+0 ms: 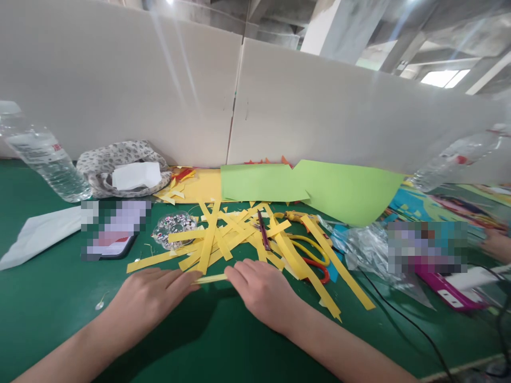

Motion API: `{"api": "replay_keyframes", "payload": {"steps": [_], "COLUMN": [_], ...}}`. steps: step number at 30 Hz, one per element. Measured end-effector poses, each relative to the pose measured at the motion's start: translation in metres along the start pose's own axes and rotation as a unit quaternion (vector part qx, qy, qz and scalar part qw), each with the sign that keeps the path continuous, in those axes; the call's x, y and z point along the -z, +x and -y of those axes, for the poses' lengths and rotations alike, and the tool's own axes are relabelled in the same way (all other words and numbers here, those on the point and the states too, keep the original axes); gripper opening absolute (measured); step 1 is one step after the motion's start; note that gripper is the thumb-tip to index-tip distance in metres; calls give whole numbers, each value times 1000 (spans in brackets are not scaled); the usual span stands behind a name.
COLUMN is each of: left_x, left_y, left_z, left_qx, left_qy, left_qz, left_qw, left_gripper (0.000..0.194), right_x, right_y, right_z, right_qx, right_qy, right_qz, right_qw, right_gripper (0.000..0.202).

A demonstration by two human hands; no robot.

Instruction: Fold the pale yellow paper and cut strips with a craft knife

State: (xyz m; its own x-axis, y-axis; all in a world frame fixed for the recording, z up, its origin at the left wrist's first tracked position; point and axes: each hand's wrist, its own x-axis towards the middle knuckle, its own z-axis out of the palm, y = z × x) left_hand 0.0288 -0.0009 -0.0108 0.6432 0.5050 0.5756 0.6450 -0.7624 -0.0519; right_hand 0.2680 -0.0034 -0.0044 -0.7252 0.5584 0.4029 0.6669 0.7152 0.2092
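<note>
Between my two hands stretches a narrow yellow paper strip, seen nearly edge-on. My left hand pinches its left end, and my right hand pinches the right end. Just beyond them lies a loose heap of yellow paper strips, crossing one another. A dark red pen rests on the heap. Partly under the strips are scissors with yellow loops and a red-handled pair. A round clear case of googly eyes sits at the heap's left.
Green paper leans by a white partition. At left are a phone, a patterned pouch and a bottle. Clear plastic wrap, a magenta power strip and a cable lie right, near another person's hand.
</note>
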Motion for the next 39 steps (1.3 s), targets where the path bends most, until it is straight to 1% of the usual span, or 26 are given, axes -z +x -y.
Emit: {"api": "replay_keyframes", "payload": {"steps": [3, 5, 7, 9, 10, 12, 13, 14, 16, 18, 21, 23, 26, 30, 35, 37, 39], "left_x": [-1, -1, -1, -1, -1, -2, -2, -3, -4, -4, -5, -5, -7, -7, 2, 6, 10], "left_y": [-7, -12, -15, -14, -12, -7, -5, -3, -2, -3, -8, -10, -11, -5, 2, 2, 0], "left_z": [13, 17, 14, 5, -1, -11, -15, -17, -16, -12, -4, -2, -3, -7, -9, -5, 2], "left_qx": [11, 19, 27, 30, 29, 6, 2, 11, 38, 60, 77, 95, 110, 86, 2, -15, -11], "left_qy": [14, 10, -4, -24, -34, -51, -58, -61, -79, -118, -176, -191, -181, -109, -45, -35, -29], "left_qz": [36, 47, 48, 45, 43, 55, 46, 43, 35, 33, 41, 48, 61, 48, 38, 27, 13], "left_qw": [999, 999, 998, 998, 998, 997, 997, 997, 996, 991, 981, 976, 975, 989, 998, 999, 999], "left_gripper": [22, 22, 23, 25, 26, 29, 29, 29, 25, 23, 25, 27, 24, 16, 24, 26, 25], "right_x": [-3, -2, 0, 2, 3, 2, 1, 0, -1, -3, -3, -4, -5, -7, -6, -4, -2], "right_y": [-4, -4, -1, 2, 4, 5, 6, 5, 4, 1, -1, -1, -1, 2, 6, 6, 5], "right_z": [-7, -9, -7, -2, 0, 5, 7, 7, 7, 4, 1, 1, 2, 7, 10, 6, -1], "right_qx": [-30, -38, -45, -43, -35, -6, 10, 24, 26, -2, -39, -45, -51, -20, 20, 20, -1], "right_qy": [16, 29, 41, 47, 45, 38, 33, 28, 29, 41, 72, 93, 104, 104, 87, 76, 66], "right_qz": [5, 2, -5, -11, -12, -13, -11, -10, -9, -11, -11, -8, -5, 6, -25, -32, -33], "right_qw": [999, 999, 998, 998, 998, 999, 999, 999, 999, 999, 997, 995, 993, 994, 996, 996, 997], "right_gripper": [26, 28, 29, 29, 30, 32, 31, 30, 30, 30, 31, 31, 32, 33, 36, 33, 30]}}
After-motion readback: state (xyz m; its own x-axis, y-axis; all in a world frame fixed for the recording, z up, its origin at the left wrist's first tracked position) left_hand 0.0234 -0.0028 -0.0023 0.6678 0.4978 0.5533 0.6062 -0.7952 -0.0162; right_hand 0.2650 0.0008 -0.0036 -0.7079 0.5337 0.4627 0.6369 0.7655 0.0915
